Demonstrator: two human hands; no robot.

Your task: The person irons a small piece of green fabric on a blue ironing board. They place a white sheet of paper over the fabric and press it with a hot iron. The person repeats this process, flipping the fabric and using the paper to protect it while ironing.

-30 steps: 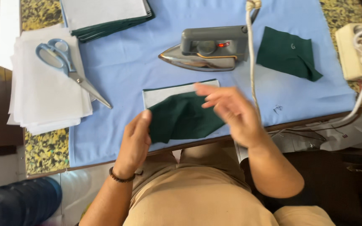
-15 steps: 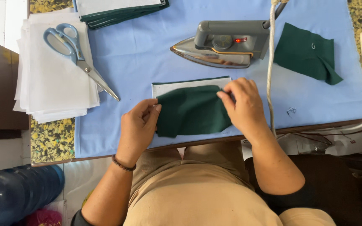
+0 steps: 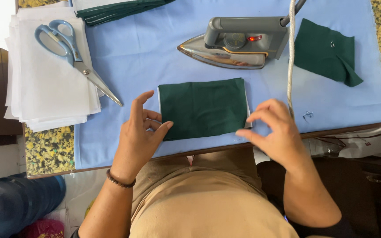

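A dark green fabric piece [image 3: 201,108] lies flat near the front edge of the worktop [image 3: 155,53], which is covered with a smooth pale blue cloth. The piece is a neat rectangle of matte woven cloth, its long axis running left to right, parallel to the front edge. A thin white layer [image 3: 247,103] peeks out along its left and right edges.

The left hand [image 3: 142,132] sits at the piece's lower left corner, fingers loosely spread and open, a fingertip touching the green edge; it grips nothing. A dark beaded bracelet [image 3: 120,180] circles that wrist. The right hand [image 3: 272,130] is at the lower right corner, fingers curved, with thumb and forefinger drawn close together right at the corner of the white layer; I cannot tell whether they actually pinch it.

Behind the piece a grey-handled iron [image 3: 232,44] with a shiny metal soleplate rests lengthwise, nose pointing left, and its pale cord [image 3: 291,57] runs down toward the right hand. Further right lies a crumpled green scrap [image 3: 327,50]. To the left, blue-handled scissors [image 3: 73,57] lie on a stack of white sheets [image 3: 45,92], blades pointing toward the green piece. A pile of folded green and white pieces [image 3: 115,6] sits at the back edge.
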